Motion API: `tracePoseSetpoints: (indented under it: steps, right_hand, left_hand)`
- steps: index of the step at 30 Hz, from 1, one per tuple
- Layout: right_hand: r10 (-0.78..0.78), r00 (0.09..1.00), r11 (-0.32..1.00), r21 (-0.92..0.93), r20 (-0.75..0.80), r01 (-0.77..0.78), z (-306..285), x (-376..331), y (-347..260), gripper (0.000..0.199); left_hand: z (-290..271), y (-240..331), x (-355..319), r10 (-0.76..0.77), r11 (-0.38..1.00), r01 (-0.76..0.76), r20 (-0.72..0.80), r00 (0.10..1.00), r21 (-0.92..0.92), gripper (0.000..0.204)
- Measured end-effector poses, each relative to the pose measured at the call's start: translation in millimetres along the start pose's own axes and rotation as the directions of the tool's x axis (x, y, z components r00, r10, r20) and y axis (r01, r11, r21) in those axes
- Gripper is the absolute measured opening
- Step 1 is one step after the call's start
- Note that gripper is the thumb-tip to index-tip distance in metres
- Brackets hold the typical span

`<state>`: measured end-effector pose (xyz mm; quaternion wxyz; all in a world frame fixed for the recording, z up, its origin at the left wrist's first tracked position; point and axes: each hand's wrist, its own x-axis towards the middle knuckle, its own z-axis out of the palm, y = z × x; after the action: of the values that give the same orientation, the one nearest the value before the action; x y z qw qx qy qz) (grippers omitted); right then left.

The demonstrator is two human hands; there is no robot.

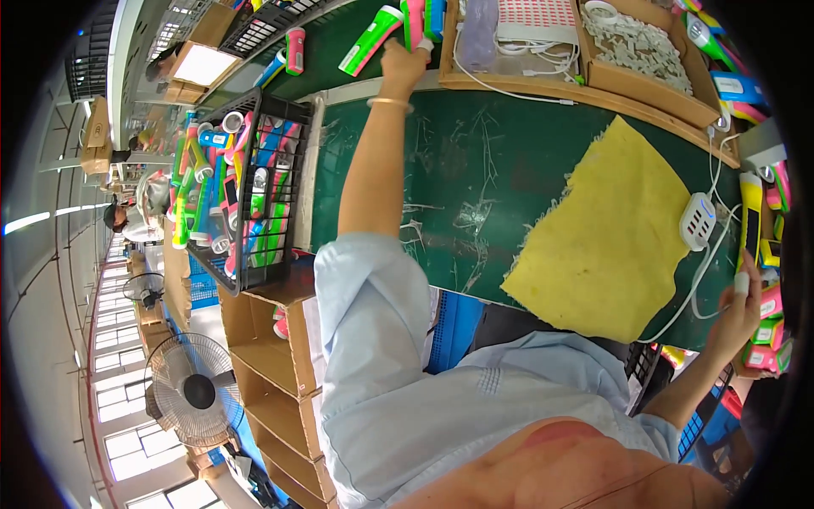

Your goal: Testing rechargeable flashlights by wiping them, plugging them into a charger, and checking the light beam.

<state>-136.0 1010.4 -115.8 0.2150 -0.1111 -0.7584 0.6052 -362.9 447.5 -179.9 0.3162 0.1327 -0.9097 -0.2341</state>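
At the far edge of the table, my left hand (404, 69) closes around the near end of a pink flashlight (413, 24). A green and pink flashlight (371, 41) lies slantwise just left of those fingers, and a blue one (434, 19) is to the right. Over at the right edge, my right hand (736, 316) has its fingers on the lower end of a yellow flashlight (749, 216) with a black panel, held roughly upright in the view. A white cover sits on one of its fingers. A yellow cloth (606, 242) lies on the green tabletop (458, 178) between my arms.
A black crate (292, 191) full of colourful flashlights stands at left, above cardboard shelves (267, 343). A white USB charging hub (699, 222) with cables sits beside the cloth. Cardboard trays (649, 97) with small white parts line the back. More flashlights (767, 335) crowd the right.
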Motion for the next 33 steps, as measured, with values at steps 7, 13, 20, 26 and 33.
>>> tracePoseSetpoints:
  steps: [7, 13, 20, 26, 33]
  right_hand:
    - [0.122, 0.694, 0.783, 0.360, 0.709, -0.506, 37.7, -66.4, -49.6, 0.037]
    - [0.266, 0.704, 0.807, 0.248, 0.658, -0.537, 105.3, -96.6, -43.7, 0.045]
    - [0.089, 0.645, 0.983, 0.035, 0.759, -0.178, 73.2, -125.1, -70.2, 0.029]
    - [-0.115, 0.632, 0.990, 0.139, 0.767, 0.010, 69.2, -133.8, -14.3, 0.034]
    - [0.184, 0.710, 0.944, 0.077, 0.680, -0.319, 52.8, -132.3, -12.7, 0.019]
  left_hand:
    - [-69.3, 100.2, -66.2, -0.215, 0.312, 0.453, 0.402, 0.890, -0.835, 0.025]
    - [-139.8, 228.6, -283.0, 0.287, 0.323, 0.710, 0.779, 0.557, -0.626, 0.031]
    - [-155.1, 225.7, -334.4, 0.253, 0.269, 0.695, 0.745, 0.617, -0.667, 0.054]
    - [-135.8, 253.6, -317.4, 0.085, 0.042, 0.751, 0.751, 0.655, -0.659, 0.030]
    - [-129.3, 271.7, -264.3, 0.220, -0.099, 0.846, 0.818, 0.532, -0.524, 0.035]
